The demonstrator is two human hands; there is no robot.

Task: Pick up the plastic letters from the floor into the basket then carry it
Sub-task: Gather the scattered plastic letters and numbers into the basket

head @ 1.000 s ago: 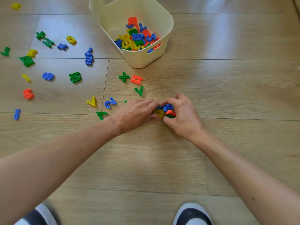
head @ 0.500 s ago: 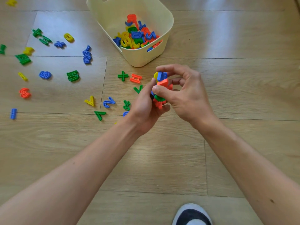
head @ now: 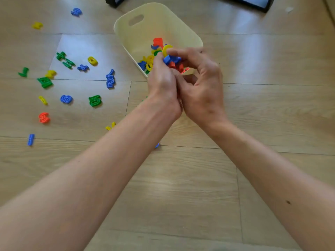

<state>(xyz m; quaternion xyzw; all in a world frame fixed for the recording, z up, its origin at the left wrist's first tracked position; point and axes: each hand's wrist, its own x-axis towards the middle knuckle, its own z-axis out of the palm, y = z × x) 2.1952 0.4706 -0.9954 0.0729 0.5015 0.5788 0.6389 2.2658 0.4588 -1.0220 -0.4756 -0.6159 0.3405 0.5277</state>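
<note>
Head view: handful of plastic letters held right over the cream basket.
Fingers of the left hand and right hand are curled round the blue, yellow and red pieces; more loose letters lie scattered on the wood floor off left.

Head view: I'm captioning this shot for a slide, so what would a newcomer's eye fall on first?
First, the left hand and right hand, pressed together mid-frame, gripping a bright bunch of letters over the near end of the cream basket, which already holds a colourful pile. Next, the loose letters scattered over the wooden floor to the left.
</note>
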